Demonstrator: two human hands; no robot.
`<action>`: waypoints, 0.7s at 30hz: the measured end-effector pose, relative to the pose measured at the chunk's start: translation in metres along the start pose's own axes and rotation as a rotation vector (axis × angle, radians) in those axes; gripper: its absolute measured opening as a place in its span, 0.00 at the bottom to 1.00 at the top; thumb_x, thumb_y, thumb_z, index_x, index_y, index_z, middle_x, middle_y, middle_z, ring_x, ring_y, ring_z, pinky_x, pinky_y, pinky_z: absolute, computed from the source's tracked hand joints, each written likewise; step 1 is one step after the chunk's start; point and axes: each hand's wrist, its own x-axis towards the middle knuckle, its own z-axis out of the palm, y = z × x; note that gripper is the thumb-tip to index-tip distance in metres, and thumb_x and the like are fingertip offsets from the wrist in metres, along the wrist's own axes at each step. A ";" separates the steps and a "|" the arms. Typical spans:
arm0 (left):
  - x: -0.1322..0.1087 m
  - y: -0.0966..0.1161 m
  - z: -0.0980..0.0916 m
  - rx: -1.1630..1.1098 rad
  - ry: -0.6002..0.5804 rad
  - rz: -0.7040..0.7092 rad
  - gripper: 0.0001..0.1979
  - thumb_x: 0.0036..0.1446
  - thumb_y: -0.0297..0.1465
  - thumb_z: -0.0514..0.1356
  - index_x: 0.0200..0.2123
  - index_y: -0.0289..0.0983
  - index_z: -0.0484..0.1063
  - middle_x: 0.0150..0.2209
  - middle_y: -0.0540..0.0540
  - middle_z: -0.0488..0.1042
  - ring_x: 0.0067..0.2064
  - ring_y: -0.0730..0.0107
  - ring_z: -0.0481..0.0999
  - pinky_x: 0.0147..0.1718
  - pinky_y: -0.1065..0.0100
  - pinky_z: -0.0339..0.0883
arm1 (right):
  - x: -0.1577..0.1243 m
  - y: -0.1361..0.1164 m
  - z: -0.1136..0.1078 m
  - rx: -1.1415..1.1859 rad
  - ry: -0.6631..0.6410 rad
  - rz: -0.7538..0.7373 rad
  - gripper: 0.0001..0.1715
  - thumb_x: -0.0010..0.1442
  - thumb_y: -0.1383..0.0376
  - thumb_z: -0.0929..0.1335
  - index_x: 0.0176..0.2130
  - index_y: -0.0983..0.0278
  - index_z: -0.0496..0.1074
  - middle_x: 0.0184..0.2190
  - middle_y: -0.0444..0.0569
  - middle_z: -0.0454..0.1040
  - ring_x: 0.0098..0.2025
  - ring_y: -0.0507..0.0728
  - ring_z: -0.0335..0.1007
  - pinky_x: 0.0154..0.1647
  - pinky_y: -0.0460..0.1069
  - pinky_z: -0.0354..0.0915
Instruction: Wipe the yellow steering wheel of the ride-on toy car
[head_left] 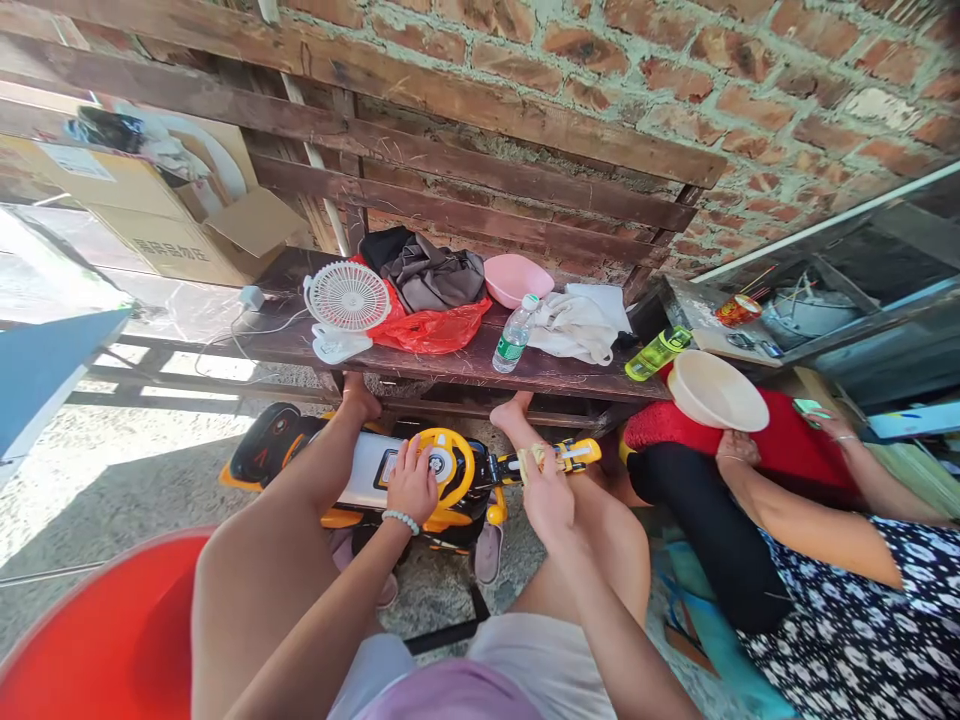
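Between my legs stands a yellow and black ride-on toy digger with a yellow steering wheel. My left hand, a beaded bracelet on its wrist, lies with fingers stretched out over the wheel's left side and the light panel beside it. My right hand is closed around a pale yellowish cloth against the toy's yellow digger arm. Most of the cloth is hidden under the fingers.
On the dark bench are a white fan, dark clothing, a pink bowl, a water bottle and a green bottle. A co-worker's hand touches a cream basin. A red seat is at left.
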 end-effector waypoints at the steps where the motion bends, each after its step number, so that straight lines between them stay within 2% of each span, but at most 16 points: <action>1: 0.000 0.000 0.000 0.005 -0.003 0.001 0.27 0.67 0.31 0.53 0.65 0.32 0.73 0.74 0.34 0.64 0.75 0.41 0.60 0.71 0.43 0.61 | -0.008 -0.015 0.005 0.016 0.000 -0.046 0.40 0.69 0.66 0.65 0.76 0.49 0.59 0.77 0.54 0.55 0.66 0.66 0.68 0.54 0.54 0.74; 3: 0.000 -0.001 0.000 0.017 -0.006 0.002 0.27 0.67 0.31 0.52 0.65 0.32 0.73 0.74 0.34 0.63 0.75 0.41 0.60 0.71 0.43 0.60 | -0.019 -0.033 0.010 0.051 -0.001 -0.073 0.41 0.70 0.67 0.65 0.77 0.51 0.58 0.78 0.54 0.53 0.66 0.66 0.68 0.54 0.53 0.75; 5: 0.000 0.000 0.000 0.022 -0.008 0.001 0.27 0.67 0.31 0.52 0.66 0.32 0.73 0.74 0.35 0.63 0.75 0.41 0.59 0.71 0.44 0.60 | -0.023 -0.030 0.010 0.084 -0.025 -0.068 0.41 0.70 0.67 0.66 0.77 0.50 0.58 0.78 0.54 0.51 0.63 0.66 0.71 0.53 0.53 0.75; 9: 0.000 0.002 -0.002 0.002 -0.016 -0.003 0.26 0.67 0.32 0.53 0.66 0.34 0.73 0.73 0.35 0.65 0.76 0.41 0.59 0.70 0.43 0.61 | -0.008 0.022 0.003 0.097 -0.036 0.006 0.40 0.69 0.66 0.67 0.75 0.48 0.61 0.78 0.54 0.51 0.58 0.64 0.76 0.52 0.54 0.75; 11: 0.000 0.003 -0.003 -0.012 -0.011 -0.005 0.27 0.66 0.32 0.53 0.66 0.34 0.73 0.73 0.34 0.65 0.76 0.41 0.59 0.70 0.41 0.61 | 0.005 0.049 -0.001 0.085 -0.008 0.135 0.38 0.70 0.66 0.65 0.75 0.51 0.62 0.77 0.57 0.52 0.56 0.64 0.77 0.52 0.55 0.75; 13: 0.000 0.004 -0.003 -0.023 -0.009 -0.007 0.27 0.66 0.32 0.53 0.66 0.35 0.73 0.73 0.34 0.65 0.76 0.40 0.59 0.70 0.40 0.60 | 0.013 0.061 -0.002 0.075 0.015 0.257 0.37 0.71 0.66 0.64 0.75 0.54 0.62 0.76 0.60 0.54 0.54 0.63 0.79 0.52 0.56 0.75; 16: 0.001 0.005 -0.004 -0.031 -0.013 -0.013 0.27 0.66 0.32 0.52 0.65 0.34 0.73 0.73 0.34 0.64 0.76 0.40 0.59 0.70 0.40 0.60 | 0.010 0.044 0.001 0.081 0.020 0.247 0.39 0.69 0.66 0.66 0.76 0.55 0.61 0.77 0.61 0.54 0.55 0.64 0.79 0.52 0.56 0.76; 19: 0.001 0.006 -0.005 -0.029 -0.014 -0.020 0.27 0.66 0.32 0.52 0.65 0.34 0.73 0.73 0.35 0.65 0.76 0.41 0.58 0.71 0.41 0.59 | -0.011 0.001 0.009 0.125 0.012 0.073 0.41 0.67 0.68 0.66 0.76 0.54 0.60 0.78 0.59 0.50 0.64 0.68 0.73 0.53 0.56 0.77; 21: 0.001 0.006 -0.006 -0.025 -0.019 -0.014 0.26 0.66 0.31 0.52 0.65 0.33 0.73 0.73 0.35 0.64 0.76 0.41 0.59 0.70 0.42 0.60 | -0.028 -0.021 0.014 0.175 0.006 -0.013 0.43 0.66 0.71 0.66 0.76 0.54 0.60 0.78 0.57 0.52 0.69 0.68 0.68 0.56 0.56 0.76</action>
